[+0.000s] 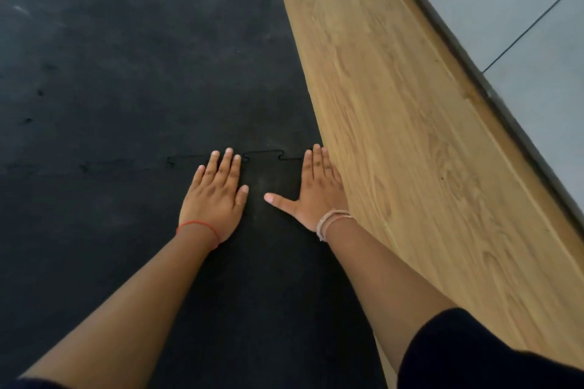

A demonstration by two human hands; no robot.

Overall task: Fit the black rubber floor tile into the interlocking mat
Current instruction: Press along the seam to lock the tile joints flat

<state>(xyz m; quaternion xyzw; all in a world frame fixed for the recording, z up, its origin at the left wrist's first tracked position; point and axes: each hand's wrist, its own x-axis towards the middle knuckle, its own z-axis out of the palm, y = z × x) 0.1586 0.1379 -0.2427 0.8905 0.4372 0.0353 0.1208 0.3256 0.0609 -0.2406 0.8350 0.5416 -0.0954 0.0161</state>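
Observation:
The black rubber floor tile [259, 262] lies flat under my arms, its far edge meeting the interlocking mat [142, 57] along a jigsaw seam [262, 155]. My left hand [218, 196] presses palm-down on the tile, fingertips at the seam, fingers close together. My right hand [316, 189] lies flat near the tile's right edge, thumb spread toward the left hand, fingertips touching the seam. Neither hand holds anything. The puzzle teeth between the hands look seated, with a thin dark outline showing.
A light wooden floor strip [410, 136] runs diagonally along the mat's right edge. Beyond it is a metal rail [474, 73] and a grey tiled floor [521, 9]. Pale scuff marks dot the far mat.

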